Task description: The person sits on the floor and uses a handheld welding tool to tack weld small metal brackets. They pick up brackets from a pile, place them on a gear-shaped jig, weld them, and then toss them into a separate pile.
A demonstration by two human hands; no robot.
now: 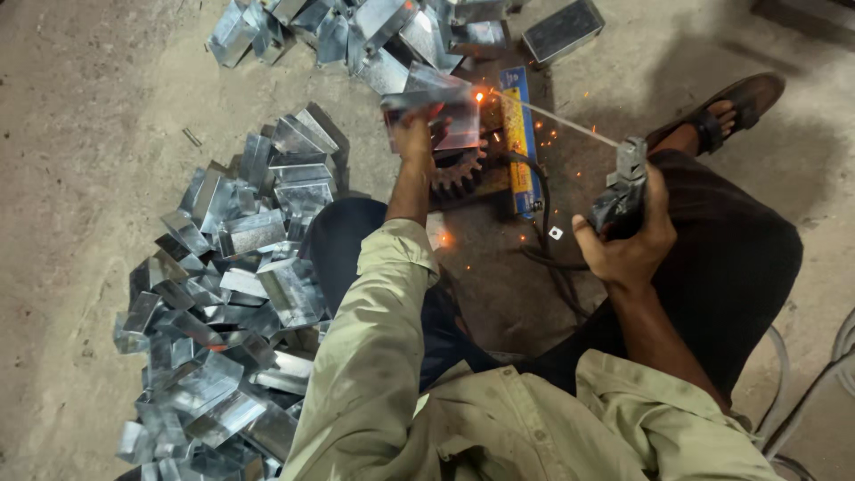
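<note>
The bent box-shaped piece of shiny galvanised sheet metal [434,118] sits upright on the concrete floor just ahead of the person's knees, resting against a dark rusty toothed gear wheel [460,172]. At its upper right corner a bright orange glow shows where the tip of the thin grey welding rod [561,120] meets it, with sparks scattered around.

To the left, a large heap of similar shiny sheet-metal boxes [223,294] spreads over the floor, and a second smaller heap [356,31] lies beyond the work.

The left hand [417,134] is closed on the near edge of the piece, holding it in place. The right hand [628,242], well apart from the left, is wrapped tight around the dark handle of the metal electrode holder [623,187], from which the rod slants up to the left. A flat blue and yellow packet [517,138] lies just beside the gear.
</note>
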